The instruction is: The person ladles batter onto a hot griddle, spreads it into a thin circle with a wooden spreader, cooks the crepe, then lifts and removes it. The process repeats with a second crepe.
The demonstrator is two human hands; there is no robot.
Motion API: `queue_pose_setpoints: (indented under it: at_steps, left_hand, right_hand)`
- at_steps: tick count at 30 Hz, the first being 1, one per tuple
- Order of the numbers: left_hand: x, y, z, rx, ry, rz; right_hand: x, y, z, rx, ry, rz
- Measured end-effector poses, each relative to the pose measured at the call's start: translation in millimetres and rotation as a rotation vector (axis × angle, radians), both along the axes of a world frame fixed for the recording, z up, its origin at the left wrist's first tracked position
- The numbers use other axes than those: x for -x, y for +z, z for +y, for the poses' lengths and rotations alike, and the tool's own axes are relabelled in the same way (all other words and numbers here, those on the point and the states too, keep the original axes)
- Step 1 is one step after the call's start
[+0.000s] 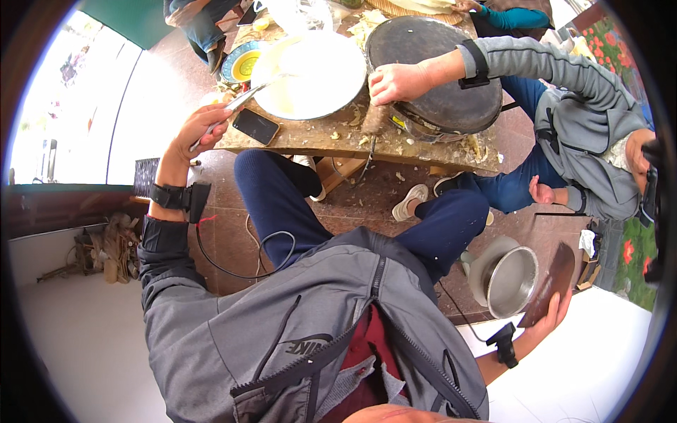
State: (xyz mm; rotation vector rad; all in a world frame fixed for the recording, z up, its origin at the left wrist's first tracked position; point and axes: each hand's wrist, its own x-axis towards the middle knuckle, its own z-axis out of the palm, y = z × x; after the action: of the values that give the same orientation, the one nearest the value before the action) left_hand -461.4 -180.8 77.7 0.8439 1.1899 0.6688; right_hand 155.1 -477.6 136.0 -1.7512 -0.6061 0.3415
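Note:
My left hand point(201, 132), raised at the table's near left edge, is closed round a long-handled silver metal utensil point(238, 100). Its far end reaches over the rim of a wide white basin point(308, 74), and I cannot make out its kind. Low on the right, my right hand point(551, 316) grips a dark brown flat board point(555, 283) by its lower edge. That board is held tilted beside a silver metal pot point(513, 282). Across from the basin stands a round dark griddle point(437, 70); a co-worker's hand point(398, 83) holds a brown cylindrical thing point(374, 118) at its near edge.
A black phone point(256, 127) lies by the basin, near a blue-and-yellow bowl point(243, 62). Pale scraps litter the wooden table point(317, 141). A co-worker point(585, 134) sits at the right. Cables point(211, 254) hang by my legs. Firewood point(116, 250) is piled on the left.

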Motion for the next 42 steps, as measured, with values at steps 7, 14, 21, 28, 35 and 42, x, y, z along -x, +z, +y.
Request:
queue_pose_setpoints:
  at_steps: [7,14,21,28,35,42]
  left_hand:
    - [14,0,-11,0.031,0.0,0.022]
    - [36,10,-10,0.075,-0.1,-0.006]
    - [57,25,15,0.1,-0.236,0.029]
    - [70,31,38,0.104,-0.298,0.043]
    - [69,34,47,0.093,-0.271,0.031]
    - [55,32,60,0.06,-0.215,0.034]
  right_hand:
    - [131,-32,157,-0.07,0.849,0.224]
    - [229,-134,338,-0.107,0.886,0.216]
    - [272,-192,450,0.028,0.83,0.206]
    - [289,-212,498,0.056,1.016,0.29]
    - [300,-200,483,0.071,1.054,0.486]
    - [327,-219,454,0.182,1.049,0.304]
